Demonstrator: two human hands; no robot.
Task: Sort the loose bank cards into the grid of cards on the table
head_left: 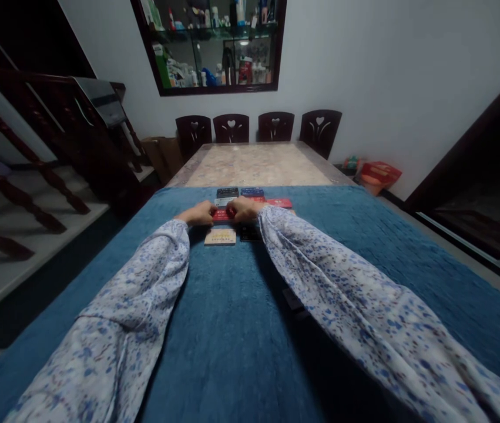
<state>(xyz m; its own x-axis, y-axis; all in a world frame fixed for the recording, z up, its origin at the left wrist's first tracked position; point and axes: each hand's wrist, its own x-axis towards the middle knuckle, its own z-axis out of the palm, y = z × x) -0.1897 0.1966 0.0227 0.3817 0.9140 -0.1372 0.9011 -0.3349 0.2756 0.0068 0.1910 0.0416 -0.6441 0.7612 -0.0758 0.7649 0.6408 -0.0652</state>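
Both hands reach to a group of small flat boxes or cards on a blue cloth. My left hand (201, 213) is closed at the left end of a red card (221, 217). Closed at that card's right end is my right hand (243, 208). Behind them lie a black card (227, 192), a blue card (252, 192) and a light grey one (222, 202). Another red card (279, 202) lies to the right, beyond my right wrist. Nearer to me is a cream card (220, 237), with a dark card (250, 234) beside it, partly hidden by my right sleeve.
The blue cloth (227, 329) covers the near part of a long table (262, 164). A dark object (294, 301) lies beside my right sleeve. Chairs (276, 126) stand at the far end, below a glass cabinet (218, 53). Stair railings (24, 141) are on the left.
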